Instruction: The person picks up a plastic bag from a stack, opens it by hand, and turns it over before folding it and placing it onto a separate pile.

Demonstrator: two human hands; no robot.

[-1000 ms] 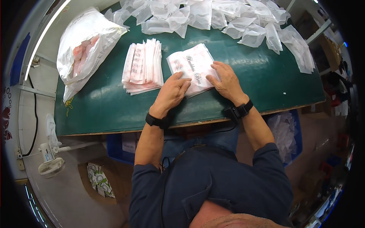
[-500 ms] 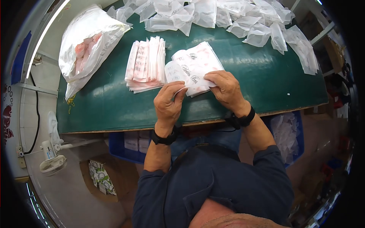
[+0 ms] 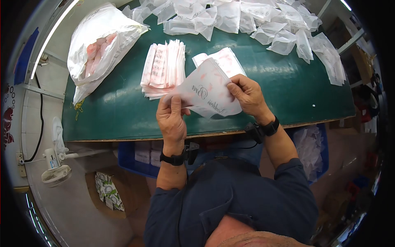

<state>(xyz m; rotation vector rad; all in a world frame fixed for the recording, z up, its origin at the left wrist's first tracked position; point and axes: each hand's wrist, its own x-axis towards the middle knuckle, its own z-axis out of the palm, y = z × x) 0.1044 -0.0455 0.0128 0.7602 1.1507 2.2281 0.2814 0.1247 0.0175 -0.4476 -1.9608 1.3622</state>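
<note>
Head view, so working out from the grip: the left hand [image 3: 172, 119] has its thumb closed over one side of a thin, frosted, pink-printed bag [image 3: 212, 91] with dark script lettering, and the right hand [image 3: 249, 95] pinches the opposite edge between thumb and fingers. Can't tell whether the left fingertips sit behind the film or inside it. The bag is tilted between the two hands, partly covering a flat white-and-pink printed stack [image 3: 228, 61] behind it. Step in hand, I'd say, is handling this one piece apart from the stack. Next move calls for light pinches on both sides, since film that thin probably creases easily. Just left is a neat pile of folded pink-and-white printed pieces [image 3: 162, 68] on the green worktop [image 3: 123, 123]. Further out there's a bulging white plastic sack [image 3: 111, 33] showing pinkish stuff, plus loose frosted translucent bags [image 3: 228, 16] heaped along the far edge.
</note>
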